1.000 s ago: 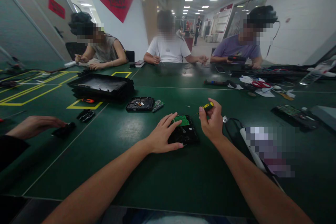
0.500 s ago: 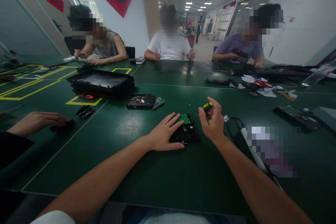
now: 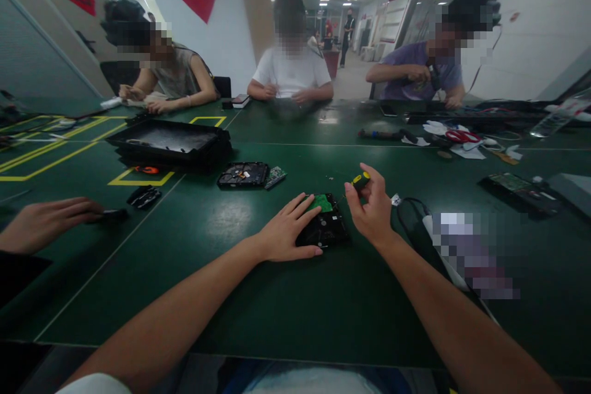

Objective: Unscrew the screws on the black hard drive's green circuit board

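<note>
no clear change in grip: left hand (image 3: 284, 235), fingers apart, rests on the hard drive (image 3: 330, 232) on the desk (image 3: 318, 314); right hand (image 3: 373, 214) stays clamped on the screwdriver (image 3: 361, 181). judged: drive steadied, nothing visibly freed.

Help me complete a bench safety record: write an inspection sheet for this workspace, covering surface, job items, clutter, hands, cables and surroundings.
Surface: green tabletop, yellow tape outlines toward the left.
Job's things: hard drive, green circuit board showing; yellow-and-black screwdriver.
Clutter: stacked black trays, opened drive, loose circuit board.
Hands: left hand lies over the hard drive; right hand holds the screwdriver.
Cables: black cable right of the right hand.
Surroundings: three seated people opposite; another person's hand at left.
</note>
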### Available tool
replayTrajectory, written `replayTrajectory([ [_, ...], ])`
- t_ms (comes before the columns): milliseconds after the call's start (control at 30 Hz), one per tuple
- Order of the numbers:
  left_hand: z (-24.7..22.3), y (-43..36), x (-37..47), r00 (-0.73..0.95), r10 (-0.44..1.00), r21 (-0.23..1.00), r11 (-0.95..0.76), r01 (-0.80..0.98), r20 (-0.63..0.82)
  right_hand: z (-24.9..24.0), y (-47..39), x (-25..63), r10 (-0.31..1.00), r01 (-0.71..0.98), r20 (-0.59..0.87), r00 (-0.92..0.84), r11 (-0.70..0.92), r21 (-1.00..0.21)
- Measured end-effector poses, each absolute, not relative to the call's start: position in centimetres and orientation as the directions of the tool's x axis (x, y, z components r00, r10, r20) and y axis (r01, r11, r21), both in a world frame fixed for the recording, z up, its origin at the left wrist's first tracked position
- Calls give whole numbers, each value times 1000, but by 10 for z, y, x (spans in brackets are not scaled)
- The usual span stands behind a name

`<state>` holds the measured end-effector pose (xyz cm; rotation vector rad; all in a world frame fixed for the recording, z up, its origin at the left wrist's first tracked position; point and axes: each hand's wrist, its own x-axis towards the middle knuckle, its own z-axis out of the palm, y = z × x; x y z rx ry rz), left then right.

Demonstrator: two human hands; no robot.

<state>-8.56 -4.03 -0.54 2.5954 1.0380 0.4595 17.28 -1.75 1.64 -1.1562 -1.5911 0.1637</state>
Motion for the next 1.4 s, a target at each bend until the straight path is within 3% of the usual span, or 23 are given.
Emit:
replayTrajectory([
  [500, -3, -41, -85, 695, 696, 408, -695, 591, 179, 18, -19, 173, 749, 561, 661, 51, 526, -640],
  [1400, 3, -36, -86, 721, 673, 331, -727, 602, 165, 14, -14, 174, 676, 619, 736, 13, 573, -537],
])
